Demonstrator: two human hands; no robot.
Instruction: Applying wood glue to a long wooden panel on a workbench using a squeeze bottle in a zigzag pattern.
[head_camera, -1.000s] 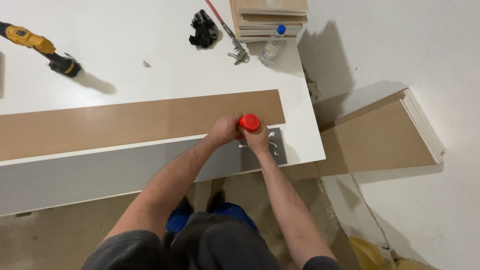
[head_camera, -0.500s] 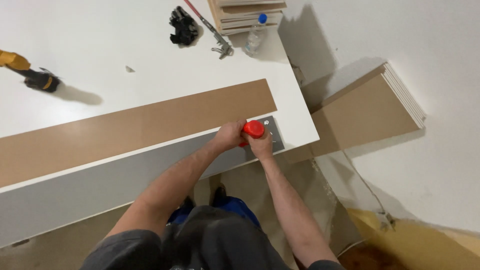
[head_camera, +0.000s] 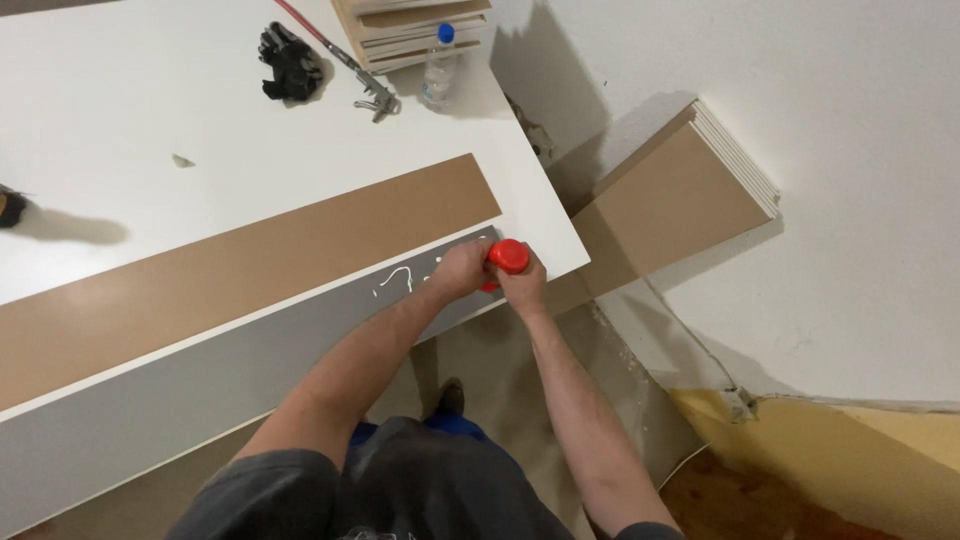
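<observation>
I see one package only: a clear plastic bottle (head_camera: 438, 68) with a blue cap standing at the table's (head_camera: 150, 110) far edge, beside stacked boards (head_camera: 410, 30).

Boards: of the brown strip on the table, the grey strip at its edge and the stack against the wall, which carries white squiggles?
The grey strip; squiggles lie beside both hands.

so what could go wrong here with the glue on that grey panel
The glue line is a thin squiggle near the grey panel end; coverage may turn out patchy. Both hands, left hand and right hand, squeeze the red bottle at the table corner, so glue could drip over the edge onto the floor.
</observation>
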